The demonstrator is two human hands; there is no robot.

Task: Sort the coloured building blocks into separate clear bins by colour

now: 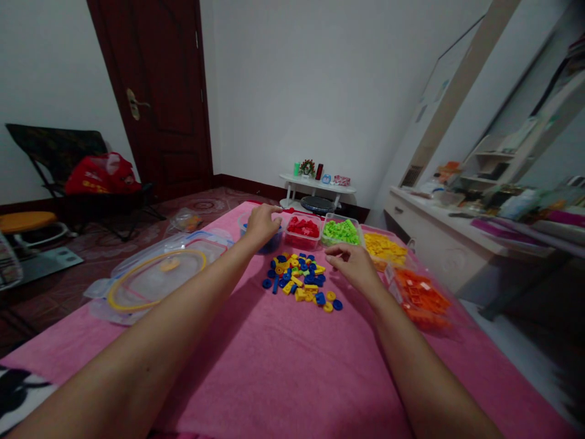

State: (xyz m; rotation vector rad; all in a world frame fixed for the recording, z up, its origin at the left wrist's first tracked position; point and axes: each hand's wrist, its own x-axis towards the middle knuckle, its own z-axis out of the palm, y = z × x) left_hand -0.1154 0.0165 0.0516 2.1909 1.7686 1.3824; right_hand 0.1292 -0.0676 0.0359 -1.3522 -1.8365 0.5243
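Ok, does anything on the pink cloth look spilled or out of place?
The mixed pile, mostly blue and yellow: it lies loose on the pink cloth, while the red pieces and green pieces sit sorted in tubs. Whether it spilled, I can't tell.

The left grip (262,224) partly hid the tub of blue pieces (271,246); both forearms (196,302) ran off the bottom edge.

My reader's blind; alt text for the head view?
A person's left hand at a tub of blue pieces, right hand beside loose pieces, mostly blue and yellow, on a pink cloth. More tubs hold red, green, yellow and orange pieces.
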